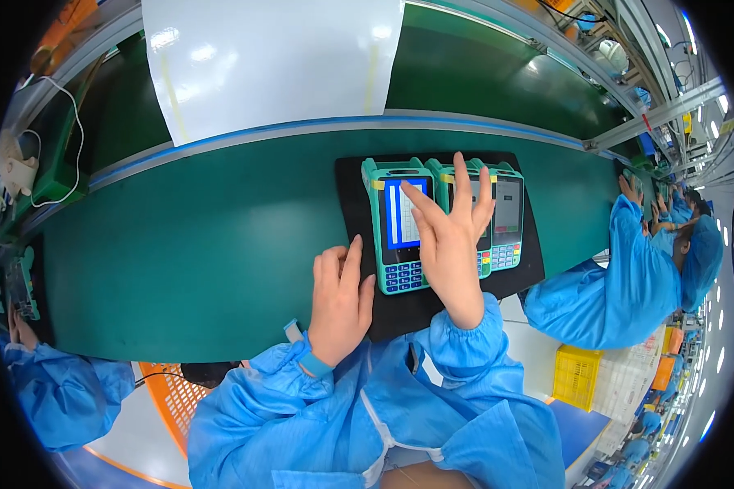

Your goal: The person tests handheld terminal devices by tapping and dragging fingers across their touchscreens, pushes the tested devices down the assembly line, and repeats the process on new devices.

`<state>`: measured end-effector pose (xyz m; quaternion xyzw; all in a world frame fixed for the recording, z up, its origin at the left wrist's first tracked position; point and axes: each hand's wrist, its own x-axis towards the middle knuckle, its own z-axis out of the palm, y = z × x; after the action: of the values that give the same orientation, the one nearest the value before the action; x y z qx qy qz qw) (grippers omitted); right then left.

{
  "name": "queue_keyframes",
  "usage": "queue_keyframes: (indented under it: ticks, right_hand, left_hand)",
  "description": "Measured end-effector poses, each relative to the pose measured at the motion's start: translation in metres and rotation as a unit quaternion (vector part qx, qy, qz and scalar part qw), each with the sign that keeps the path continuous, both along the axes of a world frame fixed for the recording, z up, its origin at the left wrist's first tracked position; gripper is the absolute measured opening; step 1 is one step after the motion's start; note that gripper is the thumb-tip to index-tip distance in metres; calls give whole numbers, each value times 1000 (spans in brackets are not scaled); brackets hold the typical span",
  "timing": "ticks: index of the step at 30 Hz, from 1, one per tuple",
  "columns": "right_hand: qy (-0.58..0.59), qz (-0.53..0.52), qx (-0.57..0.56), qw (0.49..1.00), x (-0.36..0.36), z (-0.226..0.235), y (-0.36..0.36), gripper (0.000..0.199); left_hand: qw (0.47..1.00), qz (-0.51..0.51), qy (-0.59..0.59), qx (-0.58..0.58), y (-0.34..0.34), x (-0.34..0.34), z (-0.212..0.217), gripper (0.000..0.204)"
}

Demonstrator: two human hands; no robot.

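Three green card payment terminals with keypads lie side by side on a black mat [355, 196]. On the left terminal [391, 261] the screen is lit blue and white. My right hand [453, 236] is over it with fingers spread, the index fingertip at the upper part of that screen. The same hand covers much of the middle terminal [484, 262]. The right terminal [508, 212] shows a grey screen. My left hand [340, 301] rests at the mat's left edge, fingers loosely stretched, holding nothing; a blue band circles its wrist.
The green bench [196, 236] runs across, with a white sheet [273, 65] on the panel behind. A co-worker in blue [620, 277] works at the right, another sleeve [65, 391] is at the left. An orange crate [171, 399] and a yellow crate [577, 376] stand below the bench.
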<state>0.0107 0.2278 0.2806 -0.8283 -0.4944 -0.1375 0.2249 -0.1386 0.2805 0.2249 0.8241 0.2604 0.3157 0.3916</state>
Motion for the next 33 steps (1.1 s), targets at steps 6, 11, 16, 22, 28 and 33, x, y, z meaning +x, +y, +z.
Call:
queue_keyframes:
  ticks: [6,11,16,22,28,33]
  right_hand:
    - [67,25,-50,996,-25,-7,-44,32]
    - [38,7,-41,998,-16,3,-26,30]
    - [-3,3,-1,1000,7,2,-4,25]
    - [48,-4,-33,998,-11,0,-30,30]
    - [83,-6,-50,995,-21,-4,-53,33]
    - [47,-45,-31,997,-14,-2,-35,31]
  left_hand:
    - [1000,0,2,18,0,-1,1,50]
    - [999,5,6,36,1,-2,0,50]
    - [1000,0,-1,30,0,0,1,50]
    - [1000,1,8,22,-1,-3,1,52]
    - [1000,5,6,22,0,-3,0,54]
    - [1000,3,0,23,1,-3,0,54]
